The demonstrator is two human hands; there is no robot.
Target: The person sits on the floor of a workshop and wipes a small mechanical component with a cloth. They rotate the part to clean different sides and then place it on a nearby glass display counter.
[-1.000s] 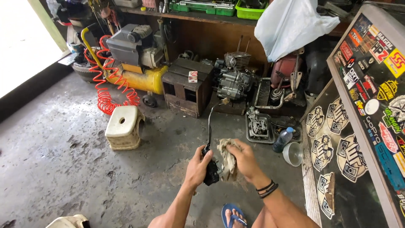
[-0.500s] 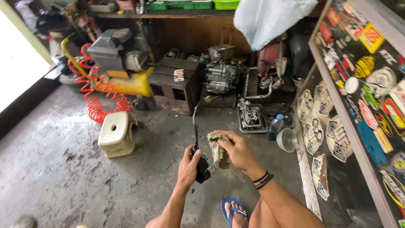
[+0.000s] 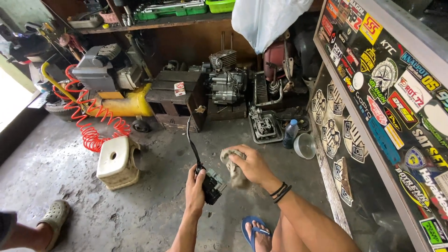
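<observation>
Down in the head view, the left hand [image 3: 195, 189] gripped a small black part [image 3: 212, 185] with a thin cable rising from it; just beside it, the right hand [image 3: 252, 164] clutched a grubby grey rag [image 3: 232, 164]

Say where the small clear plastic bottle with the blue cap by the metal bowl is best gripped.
Grip the small clear plastic bottle with the blue cap around its round middle, fingers coming from the open floor side in front. It stands upright, with the round metal bowl close on one side and the grey engine part in its tray on the other, so the sides are crowded.
</observation>
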